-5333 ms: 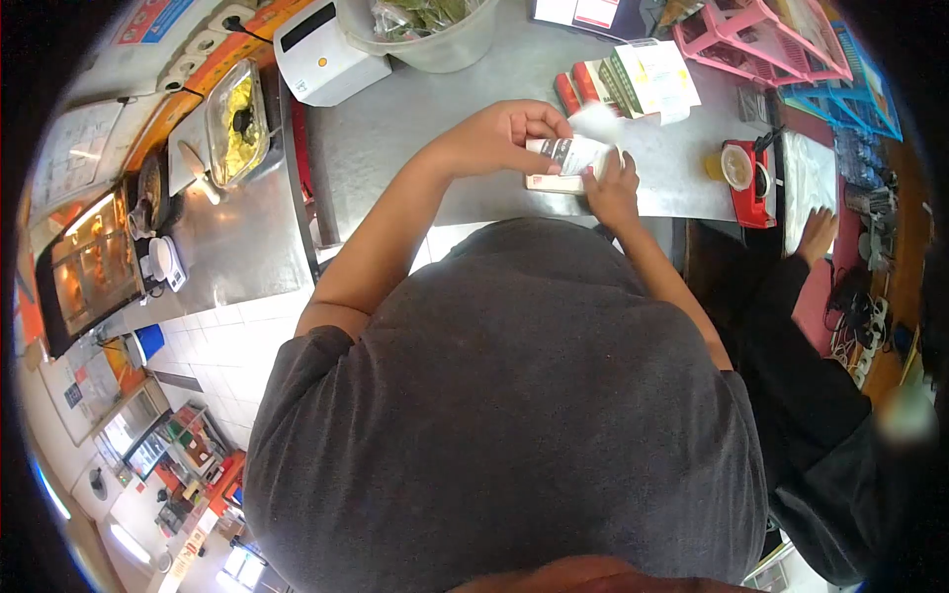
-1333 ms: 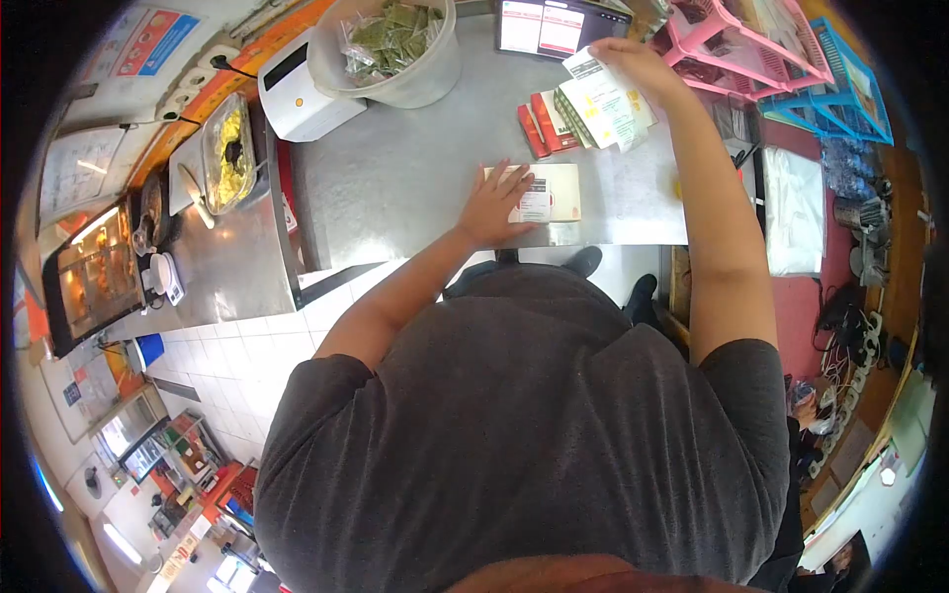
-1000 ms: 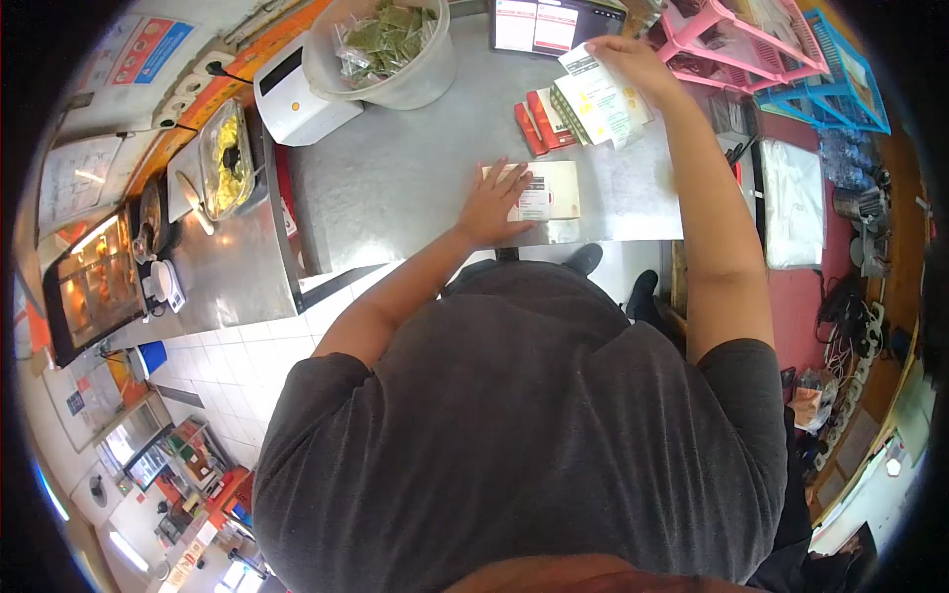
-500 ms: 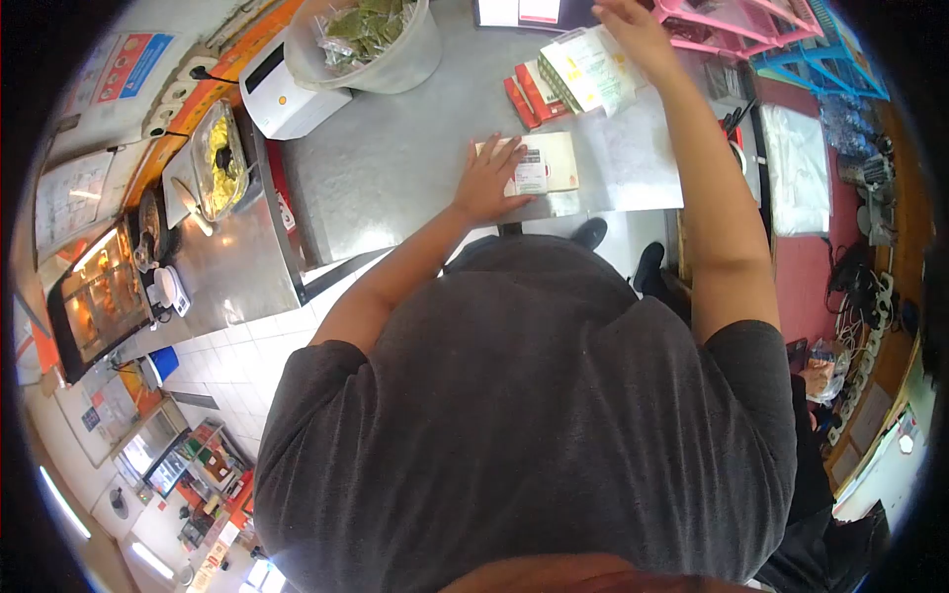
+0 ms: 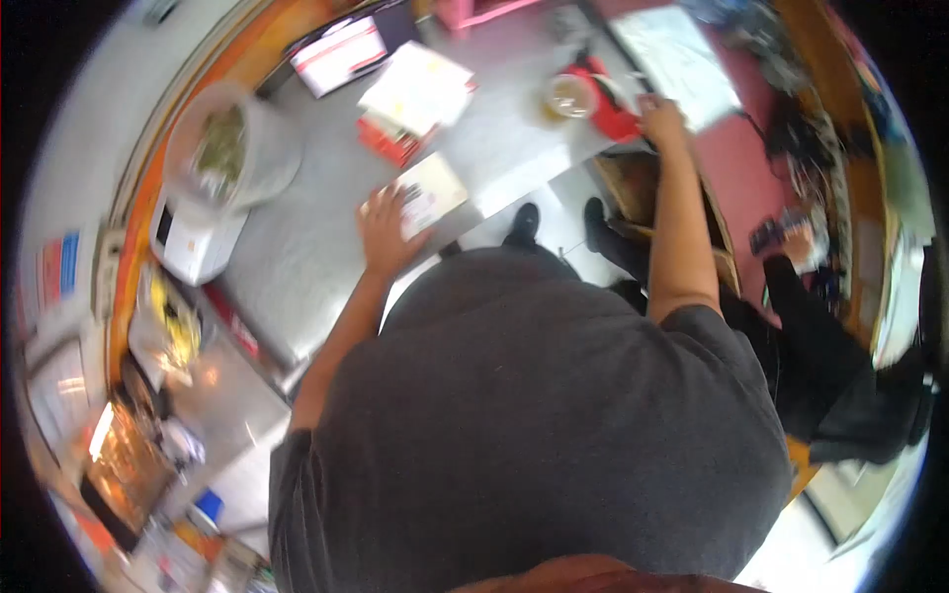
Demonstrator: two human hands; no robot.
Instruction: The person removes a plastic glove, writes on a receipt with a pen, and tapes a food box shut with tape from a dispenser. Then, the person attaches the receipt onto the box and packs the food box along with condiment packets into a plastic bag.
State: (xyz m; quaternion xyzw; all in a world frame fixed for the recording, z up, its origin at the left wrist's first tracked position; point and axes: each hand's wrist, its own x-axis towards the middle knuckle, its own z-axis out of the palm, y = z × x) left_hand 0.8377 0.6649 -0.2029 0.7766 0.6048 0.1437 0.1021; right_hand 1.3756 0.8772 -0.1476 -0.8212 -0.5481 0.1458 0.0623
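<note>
My left hand (image 5: 388, 235) lies flat with fingers spread on the near-left part of a cream packet (image 5: 442, 188) with a printed label, at the counter's front edge. My right hand (image 5: 664, 123) is stretched out to the right end of the counter, beside a red tool (image 5: 613, 117) with dark parts. Against that tool sits a round, see-through brownish roll (image 5: 570, 97), like packing tape. Motion blur hides what the right fingers touch. Beyond the cream packet lies a stack of pale packets (image 5: 420, 87), with red boxes (image 5: 390, 140) under it.
At the left, a translucent tub (image 5: 188, 148) of green leafy packs stands by a white machine (image 5: 198, 237). A screen (image 5: 341, 54) and a pink rack (image 5: 479, 10) are at the back. Another person's black sleeve (image 5: 796, 306) shows at the right, by the pink-red surface (image 5: 727, 163).
My right hand has left the pale packets and swung right to the red tool. My left hand stays on the cream packet. The view has turned right.
</note>
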